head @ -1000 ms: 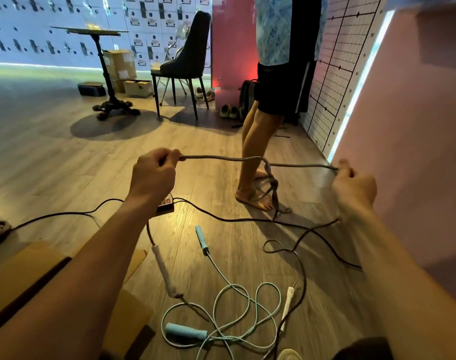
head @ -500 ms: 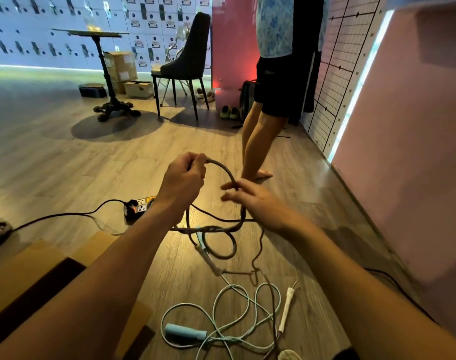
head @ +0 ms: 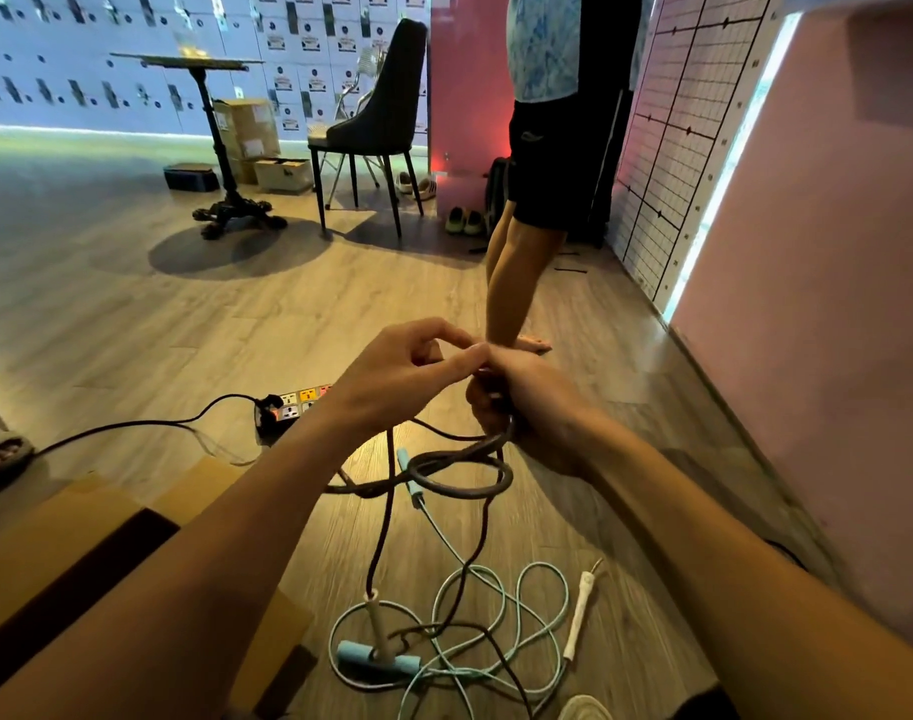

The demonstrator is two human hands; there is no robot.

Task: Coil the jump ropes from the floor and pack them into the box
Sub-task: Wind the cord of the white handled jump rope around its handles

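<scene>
The dark rope [head: 459, 478] hangs in loose loops at centre frame. One strand drops to a white handle [head: 379, 623] on the floor [head: 184, 314], amid a tangled teal rope [head: 501, 605] at lower centre. The right hand [head: 532, 407] has its fingers [head: 483, 407] curled tight round the loops' top. The left hand [head: 392, 379] reaches half-bent fingers [head: 457, 358] to touch the right hand; whether they pinch the rope cannot be told. The box [head: 70, 543] lies lower left.

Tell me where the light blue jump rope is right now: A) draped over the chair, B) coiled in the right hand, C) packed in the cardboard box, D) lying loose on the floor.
D: the light blue jump rope lies in loose loops on the floor, below the dark rope that the right hand grips.
</scene>
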